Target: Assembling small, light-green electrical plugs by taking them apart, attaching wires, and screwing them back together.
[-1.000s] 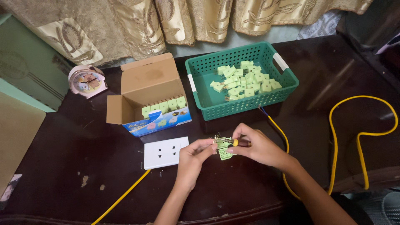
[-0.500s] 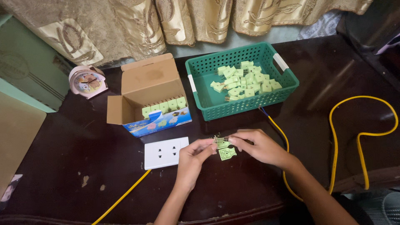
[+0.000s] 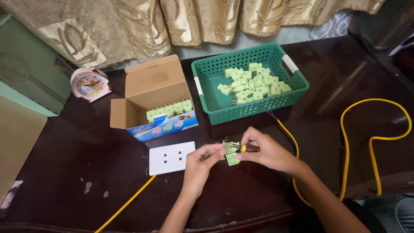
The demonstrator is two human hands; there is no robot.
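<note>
Dark table point(image 3: 86, 164), green part point(image 3: 232, 153) between grips

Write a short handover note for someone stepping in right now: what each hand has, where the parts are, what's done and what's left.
Left hand: pinching a small green socket part over the dark table.
Right hand: holding a small screwdriver with its tip at that part.
Parts: loose green pieces fill the green basket; a row stands in the open cardboard box. White outlet plate lies left of the hands, yellow cable to the right.
Done: cannot tell which pieces are finished.
Left: the part in hand is not yet set down.
</note>
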